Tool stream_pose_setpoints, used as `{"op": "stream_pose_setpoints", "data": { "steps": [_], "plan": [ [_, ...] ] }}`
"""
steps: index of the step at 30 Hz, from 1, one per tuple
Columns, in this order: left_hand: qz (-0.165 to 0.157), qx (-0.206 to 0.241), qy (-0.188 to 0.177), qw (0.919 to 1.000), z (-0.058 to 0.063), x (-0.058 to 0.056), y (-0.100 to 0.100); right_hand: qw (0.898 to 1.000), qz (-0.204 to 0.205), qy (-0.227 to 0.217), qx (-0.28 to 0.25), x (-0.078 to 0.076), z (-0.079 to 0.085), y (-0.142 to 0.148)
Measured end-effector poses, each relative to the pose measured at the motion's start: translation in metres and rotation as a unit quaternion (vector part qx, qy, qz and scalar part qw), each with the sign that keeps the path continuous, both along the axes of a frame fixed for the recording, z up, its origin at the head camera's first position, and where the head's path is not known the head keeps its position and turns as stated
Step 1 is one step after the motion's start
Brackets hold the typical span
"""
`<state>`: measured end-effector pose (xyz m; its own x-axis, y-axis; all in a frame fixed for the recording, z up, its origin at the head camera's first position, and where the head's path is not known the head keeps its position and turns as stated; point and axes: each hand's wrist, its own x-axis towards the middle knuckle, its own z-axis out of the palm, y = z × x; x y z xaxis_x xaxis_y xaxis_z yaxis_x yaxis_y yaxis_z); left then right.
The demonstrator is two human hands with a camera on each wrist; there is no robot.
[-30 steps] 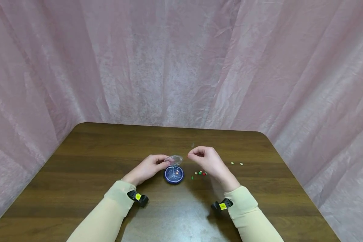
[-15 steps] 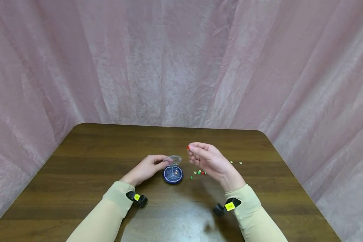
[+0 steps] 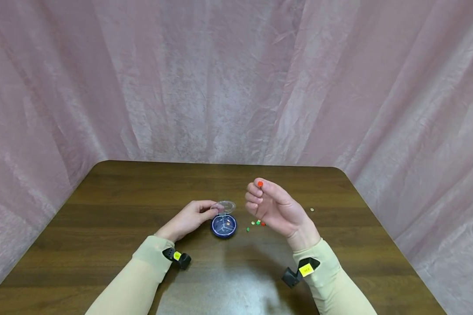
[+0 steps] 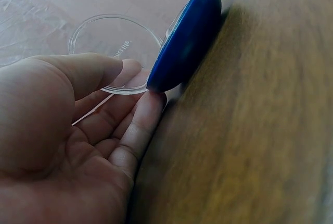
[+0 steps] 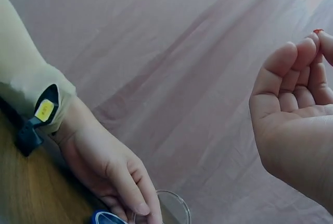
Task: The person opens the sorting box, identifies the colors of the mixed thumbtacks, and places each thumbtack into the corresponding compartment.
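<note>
My right hand (image 3: 277, 214) is raised above the table, palm turned inward. Between its thumb and index finger it pinches a small red disc (image 3: 260, 183), also seen at the fingertips in the right wrist view. A round blue pill case (image 3: 224, 235) with divided compartments lies on the table, its clear lid (image 3: 229, 205) standing up. Inside the right compartment sits a small orange piece (image 3: 227, 224). My left hand (image 3: 189, 218) pinches the lid with thumb and fingers. In the left wrist view, one fingertip is right at the edge of the blue base (image 4: 190, 41).
Right of the case lie several small pieces: a green one (image 3: 248, 229), another green one (image 3: 258, 222), a pale one (image 3: 253, 223) and a red one (image 3: 263, 224). Farther right is a pale disc (image 3: 312, 209). A pink curtain (image 3: 220, 87) hangs behind the wooden table (image 3: 142, 188).
My right hand has risen from beside the lid and turned palm inward, bringing the red disc into plain sight. The left hand still holds the lid.
</note>
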<state>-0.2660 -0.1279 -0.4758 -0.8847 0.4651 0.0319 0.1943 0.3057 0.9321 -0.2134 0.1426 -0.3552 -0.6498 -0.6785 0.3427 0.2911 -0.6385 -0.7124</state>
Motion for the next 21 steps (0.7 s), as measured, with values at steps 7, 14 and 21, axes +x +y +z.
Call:
{"op": "stream_pose_setpoints", "data": {
  "steps": [7, 14, 21],
  "plan": [
    [0.003, -0.002, 0.0, 1.0, 0.004, -0.002, 0.001, 0.945, -0.157, 0.122, 0.259, -0.003, 0.001, -0.002],
    [0.002, 0.001, 0.002, 1.0, 0.005, -0.003, 0.0, 0.682, -0.267, 0.35, 0.584, -0.007, -0.018, -0.015],
    [0.0, 0.009, 0.002, 1.0, 0.004, -0.001, 0.001, 0.485, -0.333, 0.48, 0.651, -0.009, -0.047, -0.027]
  ]
}}
